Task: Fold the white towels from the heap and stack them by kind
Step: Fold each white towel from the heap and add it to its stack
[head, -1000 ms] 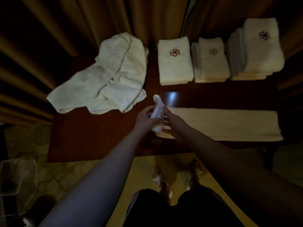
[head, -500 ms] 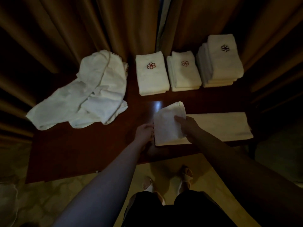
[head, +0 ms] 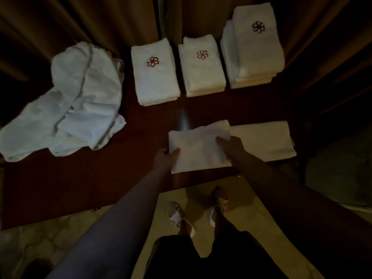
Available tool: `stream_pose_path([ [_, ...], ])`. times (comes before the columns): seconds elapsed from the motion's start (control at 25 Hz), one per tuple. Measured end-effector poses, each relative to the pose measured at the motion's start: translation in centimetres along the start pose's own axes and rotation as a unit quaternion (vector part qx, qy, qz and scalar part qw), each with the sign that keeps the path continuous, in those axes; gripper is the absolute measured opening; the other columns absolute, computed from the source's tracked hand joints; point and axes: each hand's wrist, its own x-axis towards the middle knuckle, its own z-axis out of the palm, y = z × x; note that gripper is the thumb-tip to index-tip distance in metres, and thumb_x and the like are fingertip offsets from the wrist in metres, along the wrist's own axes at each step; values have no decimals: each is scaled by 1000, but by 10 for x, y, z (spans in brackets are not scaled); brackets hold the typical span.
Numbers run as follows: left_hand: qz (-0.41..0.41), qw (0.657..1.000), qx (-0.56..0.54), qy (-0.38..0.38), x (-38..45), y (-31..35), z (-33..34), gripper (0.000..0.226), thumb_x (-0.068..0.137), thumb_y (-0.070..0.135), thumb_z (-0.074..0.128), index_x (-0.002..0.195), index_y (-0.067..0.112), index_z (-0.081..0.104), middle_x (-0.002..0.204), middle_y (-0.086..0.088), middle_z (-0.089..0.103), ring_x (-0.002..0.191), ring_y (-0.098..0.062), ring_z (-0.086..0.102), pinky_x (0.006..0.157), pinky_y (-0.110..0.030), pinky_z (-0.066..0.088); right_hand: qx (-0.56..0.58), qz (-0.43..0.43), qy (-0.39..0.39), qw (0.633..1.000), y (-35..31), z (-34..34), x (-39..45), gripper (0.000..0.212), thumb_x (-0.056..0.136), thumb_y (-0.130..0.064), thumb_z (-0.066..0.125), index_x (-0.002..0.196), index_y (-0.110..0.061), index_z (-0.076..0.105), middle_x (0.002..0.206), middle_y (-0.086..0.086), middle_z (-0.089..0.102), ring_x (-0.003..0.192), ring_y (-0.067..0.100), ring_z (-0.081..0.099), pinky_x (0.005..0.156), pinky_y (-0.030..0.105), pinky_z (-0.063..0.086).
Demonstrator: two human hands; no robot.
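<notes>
Towel in hand: small white towel (head: 198, 147), folded to a rough rectangle, at the near edge of the dark table (head: 60, 188), overlapping the left end of a long folded towel (head: 263, 140) laid flat on the right. Left hand (head: 165, 159) grips its left edge, thumb on top, fingers apparently underneath; light is dim, so the curl is not certain. Right hand (head: 231, 147) holds the right edge with fingers curled over the cloth.

Handling: soft, light terry, no stiffness. It will sag and unfold if lifted by one corner. Best held along two opposite edges or supported from below, folds pinched together.

Heap (head: 64, 109) of unfolded towels lies far left. Three folded stacks stand along the far side: left stack (head: 155, 77), middle stack (head: 202, 71), and a taller right stack (head: 255, 49).

Markings: embroidered pinwheel-flower emblem on each top towel, red on the left and middle stacks, dark on the right. No readable lettering anywhere.
</notes>
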Motion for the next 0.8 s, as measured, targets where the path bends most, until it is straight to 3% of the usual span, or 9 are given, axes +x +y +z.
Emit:
stream_pose_path([
  [0.16,12,998,66,20,8,2,11,49,88,33,67,123,0,53,120,-15,60,107,-31,60,73,-32,43,-41,1,-2,999,13,-10,23,50,95,-31,56,135,-3,48,135,19,52,120,37,52,97,45,46],
  [0.28,3,995,91,41,14,0,16,44,86,27,69,118,2,53,118,-15,62,103,-31,62,78,-37,52,-131,-16,0,991,28,-9,39,55,95,-33,56,140,-5,43,138,18,49,124,36,49,100,43,43],
  [0.36,-20,995,81,45,15,4,18,42,87,24,68,121,4,53,119,-15,62,104,-31,61,81,-39,53,-165,-39,84,982,31,-8,37,58,93,-28,59,140,-3,38,137,19,46,124,37,47,99,44,44],
  [0.44,-37,995,76,46,15,7,20,43,88,22,66,125,5,51,122,-14,60,107,-31,60,84,-40,53,-218,-133,190,948,34,-9,30,48,89,-18,62,131,-5,43,130,17,46,120,35,45,94,45,45],
  [0.48,-40,995,72,49,16,7,20,44,88,21,65,126,5,51,123,-15,60,108,-32,59,85,-41,53,-247,-178,193,933,37,-10,28,42,88,-15,61,127,-6,47,126,16,47,117,33,45,91,44,46],
  [0.64,-52,995,52,66,18,6,19,41,88,20,64,125,6,50,121,-12,59,105,-29,59,78,-37,50,-331,-174,49,926,52,-6,29,50,92,-20,56,138,-5,41,136,16,39,126,32,36,100,42,39],
  [0.8,-14,991,-58,123,8,9,0,32,90,19,60,119,7,52,110,-8,58,90,-18,53,68,-28,42,-293,-172,-42,940,44,1,26,56,95,-28,56,143,-6,35,143,15,34,132,30,33,107,42,34],
])
